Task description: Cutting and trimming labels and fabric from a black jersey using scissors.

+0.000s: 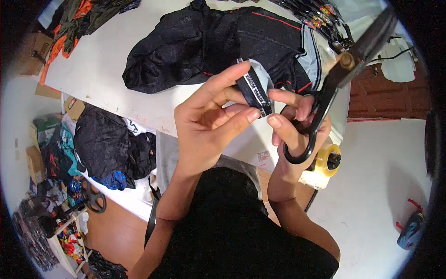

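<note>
My left hand (203, 122) pinches a small folded piece of fabric (255, 88) between thumb and fingers. Along this fabric runs a black band with white stitching, and a pale side shows behind it. Looped over the fingers of my right hand (295, 123) is a large pair of scissors (329, 95), its blades angled up to the right, away from the fabric. My right thumb and index finger close in at the fabric's right edge. Behind it a black garment (186, 53) with red piping lies on the white table; whether the fabric joins it is hidden.
A roll of clear yellowish tape (331, 160) stands by the table's right edge. Several shiny packets (320, 16) lie at the far right. Orange and dark cloth (76, 23) sits at the far left; dark clothes (109, 142) are piled lower left.
</note>
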{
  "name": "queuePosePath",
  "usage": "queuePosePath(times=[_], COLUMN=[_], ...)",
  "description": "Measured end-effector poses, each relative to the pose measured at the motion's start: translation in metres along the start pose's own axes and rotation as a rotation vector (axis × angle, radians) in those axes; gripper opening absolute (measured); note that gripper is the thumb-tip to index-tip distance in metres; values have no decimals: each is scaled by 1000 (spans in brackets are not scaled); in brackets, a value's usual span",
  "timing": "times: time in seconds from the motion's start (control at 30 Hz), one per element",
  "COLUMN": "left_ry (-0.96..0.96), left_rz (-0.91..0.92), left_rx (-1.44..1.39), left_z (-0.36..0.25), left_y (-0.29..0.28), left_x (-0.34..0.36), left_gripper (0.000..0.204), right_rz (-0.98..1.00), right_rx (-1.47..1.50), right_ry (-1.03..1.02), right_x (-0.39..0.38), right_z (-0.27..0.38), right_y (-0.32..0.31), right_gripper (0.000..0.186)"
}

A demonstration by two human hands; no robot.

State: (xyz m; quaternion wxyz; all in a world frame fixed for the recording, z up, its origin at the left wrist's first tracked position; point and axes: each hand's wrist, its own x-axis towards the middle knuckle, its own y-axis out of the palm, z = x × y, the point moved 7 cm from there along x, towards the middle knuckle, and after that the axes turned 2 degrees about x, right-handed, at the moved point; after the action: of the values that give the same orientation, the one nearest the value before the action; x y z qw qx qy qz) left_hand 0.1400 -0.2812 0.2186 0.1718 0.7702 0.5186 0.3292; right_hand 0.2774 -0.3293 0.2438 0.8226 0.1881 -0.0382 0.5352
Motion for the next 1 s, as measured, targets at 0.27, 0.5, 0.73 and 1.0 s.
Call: queuePosePath(times=[0.27, 0.5, 0.73, 1.0], left_ry=[-43, -17, -20, -14], left_rz=[19, -69, 25, -50], left_rx=[177, 97, 168, 391], left_z=[2, -3, -1, -1], left_y=[-1, 0, 5, 6], left_x=[-5, -3, -7, -9], left_gripper=[53, 62, 54, 47], right_rz=[-57, -113, -61, -89], right_rx=[27, 30, -3, -103], right_ry=[7, 7, -60, -119], right_x=[3, -1, -5, -8], right_z=[-9, 2, 1, -5], right_y=[-7, -16, -4, -7], right_gripper=[33, 33, 34, 31])
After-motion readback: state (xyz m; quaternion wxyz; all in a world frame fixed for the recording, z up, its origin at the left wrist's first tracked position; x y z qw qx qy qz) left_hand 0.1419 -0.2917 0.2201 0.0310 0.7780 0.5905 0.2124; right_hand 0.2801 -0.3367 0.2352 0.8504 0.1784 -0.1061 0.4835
